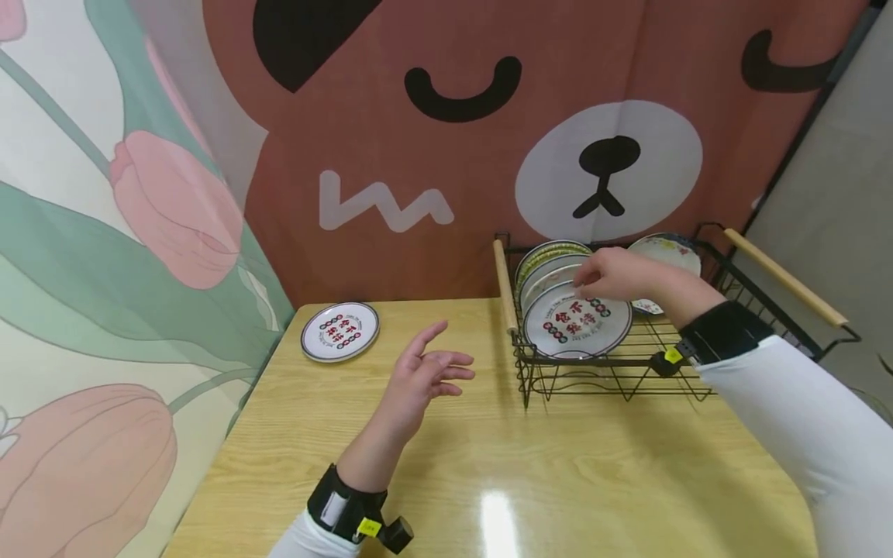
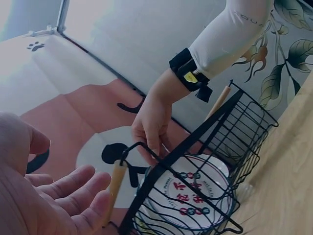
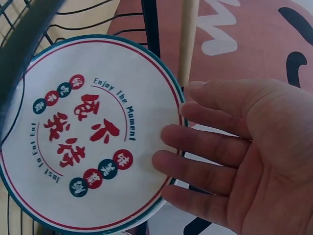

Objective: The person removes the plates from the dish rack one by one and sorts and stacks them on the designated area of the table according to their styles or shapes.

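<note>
My right hand [image 1: 617, 275] is over the left part of a black wire dish rack [image 1: 628, 362], at the upper rim of a white plate [image 1: 577, 322] with red characters. In the right wrist view its fingers [image 3: 205, 169] lie nearly straight across the plate's edge; whether they touch is unclear. This plate leans in the rack in front of several other plates [image 1: 554, 248], partly hidden behind it. My left hand [image 1: 418, 384] hovers above the table left of the rack, fingers loosely spread, holding nothing.
A matching plate [image 1: 339, 332] lies flat at the table's back left corner. Further right in the rack stands a floral plate [image 1: 666, 252], partly behind my right hand. Wooden handles [image 1: 784, 275] top the rack's ends. A printed cloth [image 1: 384, 263] hangs behind the table [image 1: 446, 465].
</note>
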The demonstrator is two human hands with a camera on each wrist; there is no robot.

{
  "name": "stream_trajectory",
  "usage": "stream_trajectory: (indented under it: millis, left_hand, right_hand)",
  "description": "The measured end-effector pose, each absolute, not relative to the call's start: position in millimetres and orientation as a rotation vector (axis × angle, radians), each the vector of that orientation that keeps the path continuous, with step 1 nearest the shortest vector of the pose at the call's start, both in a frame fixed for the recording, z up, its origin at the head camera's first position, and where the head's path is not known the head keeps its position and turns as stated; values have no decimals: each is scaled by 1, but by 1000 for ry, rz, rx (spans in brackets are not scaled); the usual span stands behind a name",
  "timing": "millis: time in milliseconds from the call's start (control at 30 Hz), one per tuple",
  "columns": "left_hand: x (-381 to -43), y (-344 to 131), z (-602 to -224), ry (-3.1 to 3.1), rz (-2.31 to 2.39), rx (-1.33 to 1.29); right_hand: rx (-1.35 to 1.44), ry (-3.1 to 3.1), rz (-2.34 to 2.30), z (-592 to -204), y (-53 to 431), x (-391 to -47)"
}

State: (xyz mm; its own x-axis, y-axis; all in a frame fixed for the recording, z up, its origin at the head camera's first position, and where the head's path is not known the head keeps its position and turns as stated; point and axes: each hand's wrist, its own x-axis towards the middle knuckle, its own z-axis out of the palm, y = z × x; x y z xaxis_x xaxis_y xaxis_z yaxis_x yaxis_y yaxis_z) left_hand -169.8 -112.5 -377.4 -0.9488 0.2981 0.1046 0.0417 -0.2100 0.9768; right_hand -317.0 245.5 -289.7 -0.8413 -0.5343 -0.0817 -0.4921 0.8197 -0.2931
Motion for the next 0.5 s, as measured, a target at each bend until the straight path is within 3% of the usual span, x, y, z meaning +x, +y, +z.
stream_trajectory:
  millis: [500]
  left_hand:
    - [-172,-107,-384,1914,2204,334]
  right_hand:
    - [-836,2813,-349,-307,246,-315]
